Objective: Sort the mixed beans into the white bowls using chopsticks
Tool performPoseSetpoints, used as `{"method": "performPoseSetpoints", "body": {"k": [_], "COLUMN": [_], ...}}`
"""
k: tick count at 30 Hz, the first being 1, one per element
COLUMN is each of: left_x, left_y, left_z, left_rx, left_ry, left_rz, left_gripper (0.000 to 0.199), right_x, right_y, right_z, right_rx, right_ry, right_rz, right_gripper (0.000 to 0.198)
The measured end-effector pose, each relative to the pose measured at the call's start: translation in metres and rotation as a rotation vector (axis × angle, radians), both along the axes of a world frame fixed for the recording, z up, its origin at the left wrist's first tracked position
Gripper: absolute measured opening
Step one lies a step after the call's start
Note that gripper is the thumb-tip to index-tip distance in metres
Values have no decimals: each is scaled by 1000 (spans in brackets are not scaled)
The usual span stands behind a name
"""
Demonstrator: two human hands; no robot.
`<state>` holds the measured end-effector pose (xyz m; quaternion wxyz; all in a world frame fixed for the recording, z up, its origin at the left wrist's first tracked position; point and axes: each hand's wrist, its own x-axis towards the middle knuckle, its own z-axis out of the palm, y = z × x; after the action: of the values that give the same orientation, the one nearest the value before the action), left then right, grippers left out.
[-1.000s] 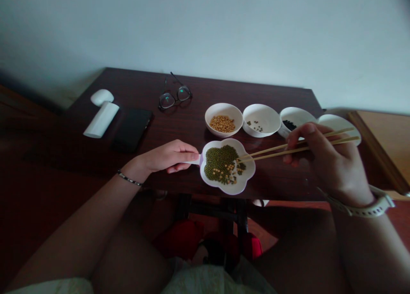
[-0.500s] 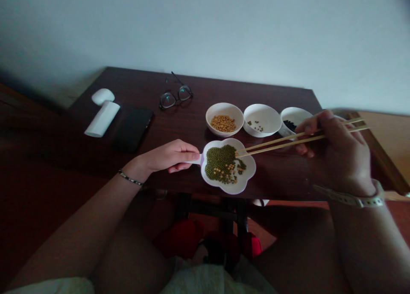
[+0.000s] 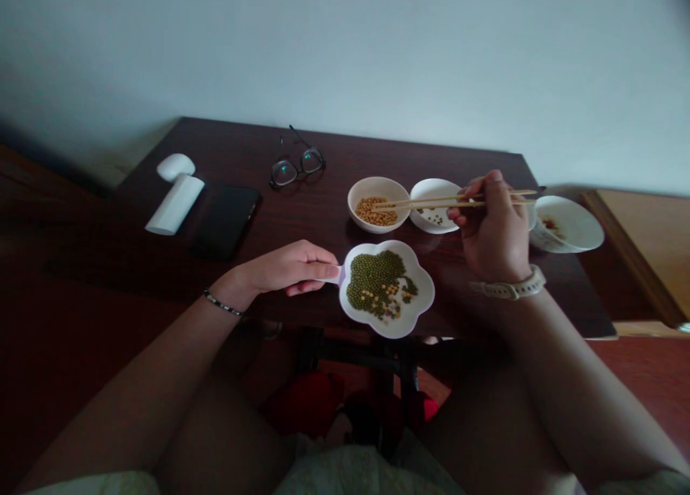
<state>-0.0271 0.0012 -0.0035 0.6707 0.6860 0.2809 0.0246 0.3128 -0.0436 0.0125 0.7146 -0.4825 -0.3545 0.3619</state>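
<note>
My left hand [image 3: 302, 266] is closed round the short handle of a white flower-shaped dish [image 3: 417, 304]. In the dish lie green mung beans [image 3: 374, 272] with several yellow soybeans among them. My right hand [image 3: 496, 229] grips a pair of wooden chopsticks [image 3: 425, 202]. Their tips are over or in a white bowl [image 3: 356, 186] of soybeans [image 3: 371, 211]; whether a bean is between them I cannot tell. A second white bowl [image 3: 431, 186], holding a few small beans, is partly behind the chopsticks. My right hand covers most of the bowl beyond it.
At the right edge of the dark table [image 3: 334, 143] stands a white bowl [image 3: 579, 225] with reddish bits inside. Toward the left are folded glasses [image 3: 297, 168], a black phone-like slab [image 3: 229, 218], a white cylinder [image 3: 175, 205] and a white rounded object [image 3: 175, 167].
My right hand has moved left and away from me, carrying the chopstick tips from the flower-shaped dish to the soybean bowl. The bowl at the far right has come into view. My left hand keeps its hold.
</note>
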Motion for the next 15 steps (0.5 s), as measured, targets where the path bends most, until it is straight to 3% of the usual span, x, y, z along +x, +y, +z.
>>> {"method": "performPoseSetpoints", "body": {"k": [7,15], "left_x": [1,1], "left_y": [-1,-1], "left_z": [1,2], "left_rx": [2,-13], "left_ry": [11,-13], "left_rz": [-29,-21], "left_gripper": [42,42], "right_x": [0,5], "right_y": [6,1], "right_z": [-6,-5], "right_rx": [-6,13], "right_ry": [-70,6], "right_rz": [10,22], "right_gripper": [46,42]}}
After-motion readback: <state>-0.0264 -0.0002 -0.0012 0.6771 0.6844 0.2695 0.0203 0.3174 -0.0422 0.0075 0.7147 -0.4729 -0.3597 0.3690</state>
